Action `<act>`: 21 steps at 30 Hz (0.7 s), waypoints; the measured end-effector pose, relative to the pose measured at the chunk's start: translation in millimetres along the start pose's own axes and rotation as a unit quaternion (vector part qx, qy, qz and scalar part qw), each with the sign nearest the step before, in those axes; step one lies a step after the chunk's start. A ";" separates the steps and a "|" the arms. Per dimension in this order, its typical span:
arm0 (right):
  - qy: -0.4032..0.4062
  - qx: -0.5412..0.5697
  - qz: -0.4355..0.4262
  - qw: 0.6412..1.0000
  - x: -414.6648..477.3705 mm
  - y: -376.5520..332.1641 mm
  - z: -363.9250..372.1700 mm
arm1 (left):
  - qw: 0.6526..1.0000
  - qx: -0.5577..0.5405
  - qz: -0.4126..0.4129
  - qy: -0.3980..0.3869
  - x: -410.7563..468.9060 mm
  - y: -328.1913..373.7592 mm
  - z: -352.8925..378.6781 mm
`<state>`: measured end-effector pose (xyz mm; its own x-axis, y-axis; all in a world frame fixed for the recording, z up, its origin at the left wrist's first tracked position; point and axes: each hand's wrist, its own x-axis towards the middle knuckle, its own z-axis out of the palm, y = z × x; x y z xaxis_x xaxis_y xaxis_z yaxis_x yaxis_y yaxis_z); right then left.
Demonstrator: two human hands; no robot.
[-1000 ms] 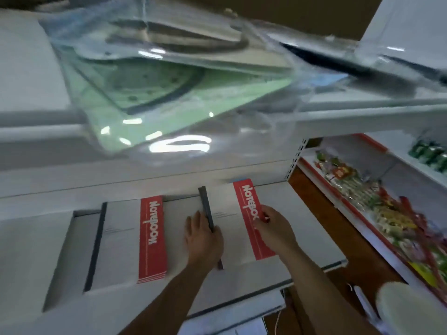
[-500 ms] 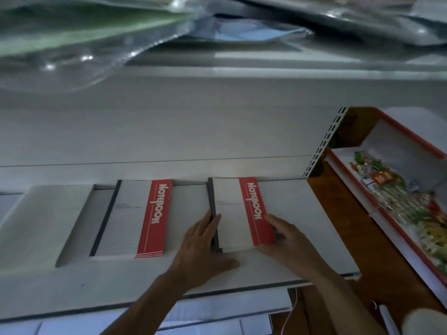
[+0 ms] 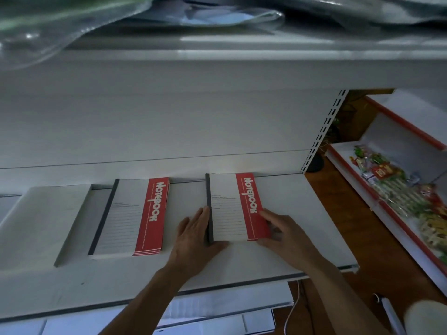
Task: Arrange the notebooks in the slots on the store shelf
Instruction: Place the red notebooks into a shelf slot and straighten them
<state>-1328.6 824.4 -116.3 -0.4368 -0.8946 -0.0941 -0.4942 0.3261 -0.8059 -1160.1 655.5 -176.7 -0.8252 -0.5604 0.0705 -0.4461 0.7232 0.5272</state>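
A person's two bare hands squared up a stack of red-and-white notebooks (image 3: 229, 209) on the white store shelf (image 3: 302, 226), toward the shelf's right end, with the stack's far edge close against, perhaps touching, the shelf's back panel (image 3: 169, 122). The stack lay flat, cover up, its red "Notebook" band on the side nearer the shelf's right end.

The left hand (image 3: 193, 235) lay with straight fingers flat along the stack's dark spine and the thumb reaching across the near edge. The right hand (image 3: 285, 230) pressed gently bent fingers against the red edge on the other side. Neither hand had lifted anything. The notebooks sat bracketed between the two palms, a hold that suggested the covers were being nudged into line and the stack pushed home, not carried.

A second stack of the same notebooks (image 3: 130, 218) lay flat nearer the shelf's middle, apart from the first and turned slightly out of parallel with it. It sat beside a raised white panel (image 3: 48, 213) towards the shelf's left end. Whether that panel marked a slot could not be told.

At the shelf's right end rose a perforated upright (image 3: 321, 131). Beyond it, a red-trimmed rack held bright snack packets (image 3: 391, 184). Goods in clear plastic wrap (image 3: 72, 18) overhung from the level above the shelf.

With two stacks down and bare shelf on either side, the arranging looked to be under way, with more to do.
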 end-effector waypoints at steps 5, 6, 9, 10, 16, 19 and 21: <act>-0.010 -0.027 0.021 0.999 2.1 2.4 -3.2 | 0.999 0.005 0.012 -0.030 -1.1 -0.9 -3.9; -0.011 -0.031 0.025 0.999 1.8 1.6 -2.9 | 0.999 0.009 0.020 -0.027 -3.1 -0.2 -3.6; -0.012 -0.043 0.035 0.998 1.7 2.9 -2.1 | 0.998 0.043 0.030 -0.033 -5.5 -0.8 -0.6; -0.013 -0.050 0.034 0.998 1.9 2.5 -2.7 | 0.998 0.048 0.027 -0.038 -6.1 0.8 -2.4; 0.023 -0.129 0.071 0.989 6.6 -11.8 -11.3 | 0.997 -0.065 -0.007 -0.046 -12.7 7.9 -25.0; 0.117 -0.159 0.062 0.978 16.6 -37.6 1.9 | 0.996 -0.089 -0.024 -0.021 -35.9 7.6 -59.3; 0.125 -0.179 0.026 0.976 28.8 -64.2 25.7 | 0.995 -0.084 -0.045 0.028 -56.5 -1.1 -87.8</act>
<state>-1290.2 769.8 -82.3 -0.6160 -0.7861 0.0510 -0.6775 0.4956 -0.5435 -1082.6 651.0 -107.0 -0.7621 -0.6446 0.0606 -0.4489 0.5935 0.6680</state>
